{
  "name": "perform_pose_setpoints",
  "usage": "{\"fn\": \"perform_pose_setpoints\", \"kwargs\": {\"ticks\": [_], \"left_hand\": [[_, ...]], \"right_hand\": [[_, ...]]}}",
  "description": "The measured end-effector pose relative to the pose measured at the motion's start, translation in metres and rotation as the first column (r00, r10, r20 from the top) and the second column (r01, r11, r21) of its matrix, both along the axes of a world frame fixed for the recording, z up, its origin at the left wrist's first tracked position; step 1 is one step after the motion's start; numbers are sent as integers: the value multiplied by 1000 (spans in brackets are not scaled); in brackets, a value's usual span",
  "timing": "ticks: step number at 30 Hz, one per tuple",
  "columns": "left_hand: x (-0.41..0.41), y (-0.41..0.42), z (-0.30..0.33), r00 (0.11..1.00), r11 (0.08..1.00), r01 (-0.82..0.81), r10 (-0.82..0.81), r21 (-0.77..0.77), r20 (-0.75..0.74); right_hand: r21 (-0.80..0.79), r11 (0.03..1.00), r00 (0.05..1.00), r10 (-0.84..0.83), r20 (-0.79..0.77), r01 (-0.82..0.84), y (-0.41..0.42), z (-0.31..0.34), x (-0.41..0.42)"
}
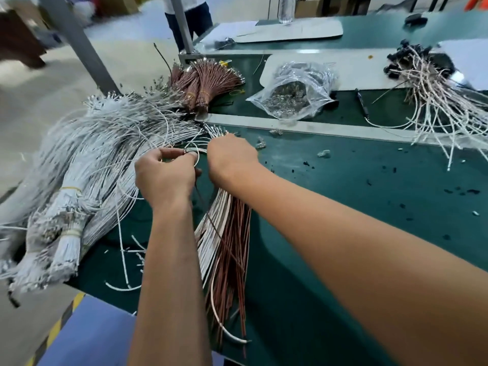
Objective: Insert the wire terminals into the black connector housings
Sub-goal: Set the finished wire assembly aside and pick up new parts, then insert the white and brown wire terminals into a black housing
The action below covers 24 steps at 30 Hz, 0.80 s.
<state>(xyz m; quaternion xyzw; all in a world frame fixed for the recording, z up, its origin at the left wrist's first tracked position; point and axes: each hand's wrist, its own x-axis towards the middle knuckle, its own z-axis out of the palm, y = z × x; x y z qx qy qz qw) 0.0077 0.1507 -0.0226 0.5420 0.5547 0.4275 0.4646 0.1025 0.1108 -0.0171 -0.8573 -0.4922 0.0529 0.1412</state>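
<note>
We found both hands working over the green worktop [343,260]. The left hand [165,175] had its fingers curled round a thin white wire loop [194,151]; the right hand [232,157] gripped a mixed bunch of white and brown wires [227,233] that hung down toward the person.

We judged tangling the main risk: the loop lay close to the large heap of white wires [92,154], and a pull could drag neighbours with it. We also judged that the small metal ends might bend if snagged. No black housing was in either hand; the nearest ones we saw sat on finished wires [427,83] at the far right, well apart from the hands.

The held wires looked thin and springy. Their ends under the right hand were hidden, so we could not judge their condition.
</note>
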Motion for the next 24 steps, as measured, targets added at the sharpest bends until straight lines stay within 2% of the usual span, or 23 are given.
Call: {"fn": "perform_pose_setpoints", "kwargs": {"ticks": [5, 8, 11, 14, 16, 17, 20, 22, 24], "left_hand": [[6, -2, 4, 999, 1000, 17, -16, -18, 33], [11, -7, 10, 997, 999, 42, -40, -31, 67], [15, -15, 18, 978, 991, 107, -92, -75, 187], [18, -27, 30, 937, 957, 264, -226, -116, 266], [21, -37, 38, 881, 891, 438, -398, -122, 256], [24, -42, 41, 820, 827, 548, -501, -125, 277], [41, -63, 46, 576, 585, 803, -716, -112, 395], [59, -80, 43, 487, 479, 869, -780, -125, 392], [83, -101, 36, 433, 406, 901, -832, -150, 347]], "right_hand": [[-70, 998, 995, -14, -100, 7, 3, 6, 10], [9, 999, 959, -41, -282, 45, 5, 4, 21], [190, 970, 812, -9, -584, 148, -3, 12, 29], [422, 828, 548, 173, -818, 369, -25, 31, 41], [505, 704, 435, 301, -849, 499, -46, 43, 57], [529, 646, 415, 339, -845, 550, -56, 49, 66], [567, 501, 449, 346, -824, 654, -95, 57, 98], [576, 448, 492, 299, -818, 684, -121, 56, 118], [575, 408, 515, 257, -818, 709, -150, 51, 137]]}}
